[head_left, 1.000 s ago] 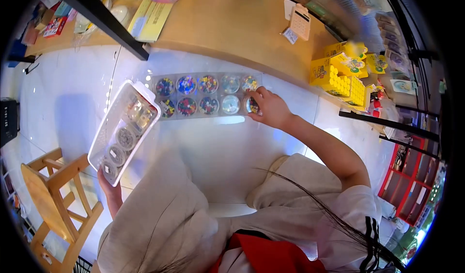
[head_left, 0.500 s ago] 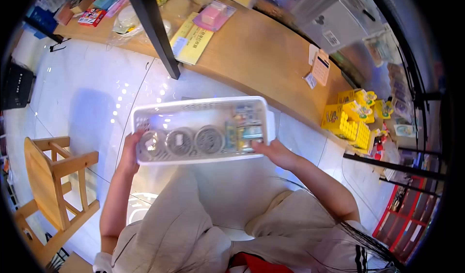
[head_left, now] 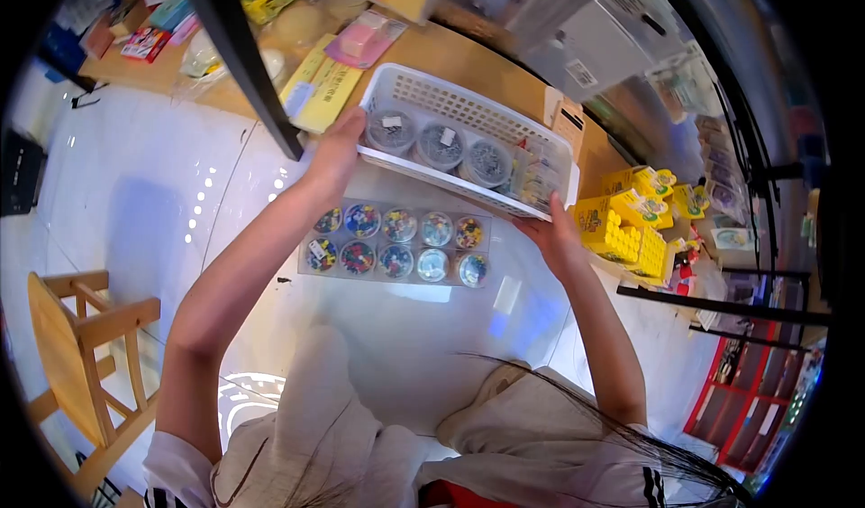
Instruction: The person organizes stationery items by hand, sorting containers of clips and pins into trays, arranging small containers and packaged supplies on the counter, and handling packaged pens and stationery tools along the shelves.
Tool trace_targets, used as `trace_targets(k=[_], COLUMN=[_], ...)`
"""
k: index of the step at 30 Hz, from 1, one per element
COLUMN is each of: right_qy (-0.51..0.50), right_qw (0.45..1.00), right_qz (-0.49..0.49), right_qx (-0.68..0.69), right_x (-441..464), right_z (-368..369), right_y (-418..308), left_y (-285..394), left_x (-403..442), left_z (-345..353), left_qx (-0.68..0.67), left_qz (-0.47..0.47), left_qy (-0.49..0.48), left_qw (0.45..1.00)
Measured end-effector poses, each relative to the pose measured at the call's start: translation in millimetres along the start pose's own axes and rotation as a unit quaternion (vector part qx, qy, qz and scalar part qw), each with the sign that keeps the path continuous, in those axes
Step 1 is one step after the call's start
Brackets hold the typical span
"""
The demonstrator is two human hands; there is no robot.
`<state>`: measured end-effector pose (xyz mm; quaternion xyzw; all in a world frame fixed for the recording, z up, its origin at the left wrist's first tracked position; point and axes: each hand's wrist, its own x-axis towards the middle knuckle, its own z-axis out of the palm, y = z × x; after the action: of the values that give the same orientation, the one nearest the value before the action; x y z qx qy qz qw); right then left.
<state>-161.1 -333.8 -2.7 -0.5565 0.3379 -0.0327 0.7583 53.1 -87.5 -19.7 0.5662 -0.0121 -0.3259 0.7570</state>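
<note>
A white plastic basket (head_left: 432, 180) is held up, slanting down to the right, against the front of the wooden shelf. My left hand (head_left: 339, 152) grips its left end, and my right hand (head_left: 556, 238) grips the lower right corner. Inside stand three round clear tubs (head_left: 441, 146) of small grey metallic pieces, with small clear packs (head_left: 541, 171) at the right end. Beneath the basket lies a clear case (head_left: 485, 238) holding two rows of round tubs (head_left: 358, 257) with small multicoloured pieces.
Along the wooden shelf (head_left: 464, 53) are a yellow booklet (head_left: 323, 83), a pink pack (head_left: 365, 40), a pink calculator (head_left: 568, 122) and yellow boxes (head_left: 622, 224). A black post (head_left: 239, 49) rises at its front edge. A wooden chair (head_left: 77, 355) stands at left, red shelving (head_left: 743, 386) at right.
Both hands have lifted the basket up and to the right, from above my lap to the shelf edge, tilting it. The case of colourful tubs beneath has come into view.
</note>
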Motion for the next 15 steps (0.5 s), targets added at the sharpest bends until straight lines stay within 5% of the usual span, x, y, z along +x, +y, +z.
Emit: trace_targets(k=[4, 5, 8, 12, 13, 15], right_qy=[-0.051, -0.082, -0.035, 0.035, 0.038, 0.067], right_qw=[0.989, 0.963, 0.938, 0.950, 0.966, 0.966], right_qz=[-0.014, -0.078, -0.068, -0.128, -0.141, -0.199], right_qx=[-0.138, -0.243, -0.338, -0.281, -0.213, -0.151], right_x=[-9.0, -8.1, -0.1, 36.7, 43.2, 79.3], right_z=[-7.7, -11.1, -11.9, -11.6, -3.1, -6.7], right_y=[-0.5, -1.9, -3.3, 4.9, -2.6, -0.8], left_y=[-1.8, -6.8, 1.3, 5.3, 24.5, 42.7], left_x=[23.3, 20.3, 27.4, 89.6, 85.2, 106.0], left_z=[-3.8, 3.1, -6.9, -14.3, 11.4, 35.8], left_qx=[0.013, 0.089, 0.386, 0.469, 0.402, 0.303], left_qz=[0.015, 0.077, 0.152, 0.196, 0.087, 0.023], left_qy=[-0.029, 0.052, 0.049, 0.051, 0.066, 0.047], left_qw=[0.999, 0.992, 0.908, 0.860, 0.909, 0.952])
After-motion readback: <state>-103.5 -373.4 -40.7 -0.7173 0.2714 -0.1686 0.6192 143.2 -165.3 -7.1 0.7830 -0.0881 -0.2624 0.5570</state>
